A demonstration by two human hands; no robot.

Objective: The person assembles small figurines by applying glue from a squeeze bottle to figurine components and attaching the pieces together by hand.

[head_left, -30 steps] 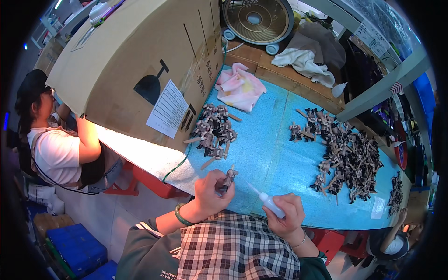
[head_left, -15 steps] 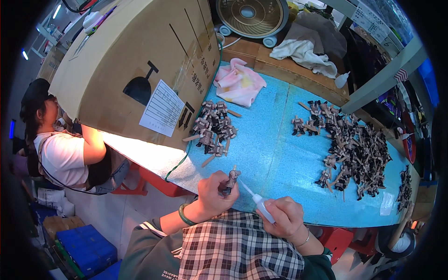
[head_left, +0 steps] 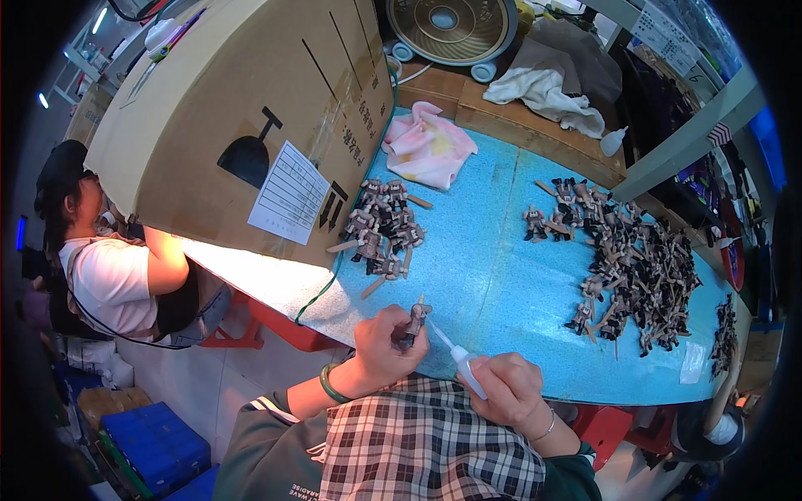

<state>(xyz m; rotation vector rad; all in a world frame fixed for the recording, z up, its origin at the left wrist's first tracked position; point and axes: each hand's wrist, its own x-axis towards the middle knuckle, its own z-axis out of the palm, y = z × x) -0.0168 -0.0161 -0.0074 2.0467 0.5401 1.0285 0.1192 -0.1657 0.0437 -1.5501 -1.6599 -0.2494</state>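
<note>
Between the thumb and fingers of my left hand [head_left: 387, 341] is a small brown and black toy figure [head_left: 415, 322], held upright over the table's near edge. My right hand [head_left: 510, 386] is closed around a white squeeze bottle [head_left: 468, 367] with a long thin nozzle. Its tip points up and left, close beside the figure; whether it touches cannot be made out. Beyond my left hand lies a small cluster of similar figures [head_left: 382, 224] with flat tan pieces. A much larger heap of figures [head_left: 639, 280] covers the right part of the blue tabletop [head_left: 493, 217].
A big cardboard box [head_left: 276, 108] stands at the left, with a pink cloth [head_left: 428, 146] beside it. At the back are a fan [head_left: 451, 29], a white rag [head_left: 543, 96] and another small bottle [head_left: 612, 142]. A grey post [head_left: 693, 150] rises at right. A co-worker [head_left: 117, 259] sits at left.
Almost nothing differs. My right hand and the bottle have shifted very slightly; my left hand keeps the figure in the same place.
</note>
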